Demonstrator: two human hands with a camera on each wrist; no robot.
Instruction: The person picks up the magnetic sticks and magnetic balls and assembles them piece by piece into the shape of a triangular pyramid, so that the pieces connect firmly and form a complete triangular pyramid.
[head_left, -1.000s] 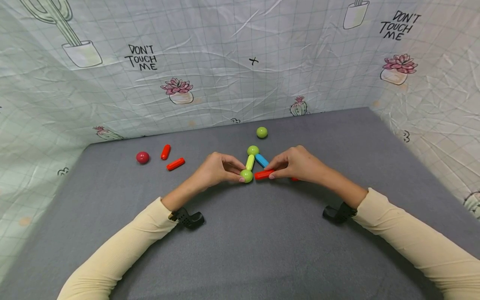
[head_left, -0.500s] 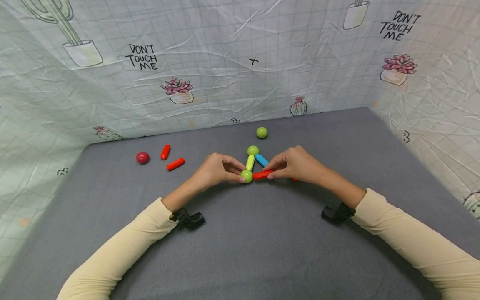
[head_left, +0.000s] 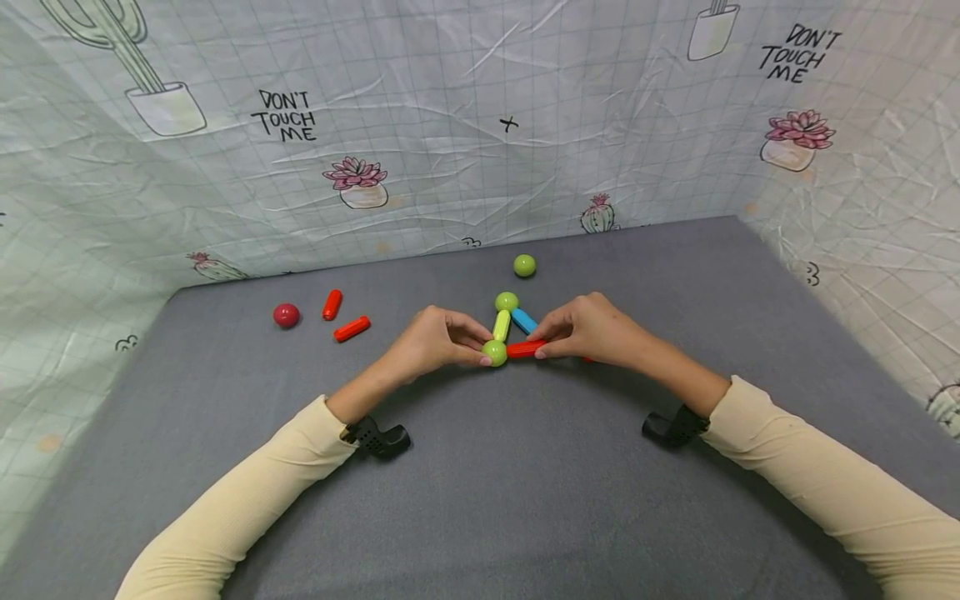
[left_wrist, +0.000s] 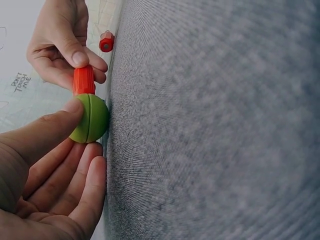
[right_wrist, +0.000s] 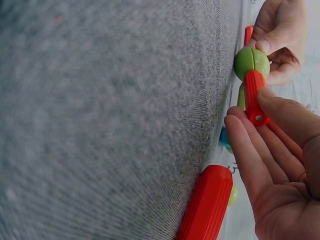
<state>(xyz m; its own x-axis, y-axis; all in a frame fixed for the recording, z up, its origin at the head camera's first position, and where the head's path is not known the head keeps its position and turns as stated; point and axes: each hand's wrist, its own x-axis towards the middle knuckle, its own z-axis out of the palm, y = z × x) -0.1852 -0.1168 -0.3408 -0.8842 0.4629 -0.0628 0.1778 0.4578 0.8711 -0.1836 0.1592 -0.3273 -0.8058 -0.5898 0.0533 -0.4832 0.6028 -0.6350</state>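
Observation:
My left hand pinches a green ball between thumb and fingers. My right hand holds a ridged red stick by its near part, and the stick's far end meets that ball. A yellow-green stick runs from the held ball back to a second green ball. From this second ball a blue stick slants toward my right fingers, which hide its far end. Another red stick lies on the table by my right hand, mostly hidden in the head view.
On the grey table, a loose green ball sits behind the joined pieces. To the left lie a red ball and two red sticks, one angled and one more upright. A printed cloth hangs behind the table.
My right hand has shifted slightly left with the red stick, closing the small gap to the green ball. My left hand has kept its grip on the ball, almost still.

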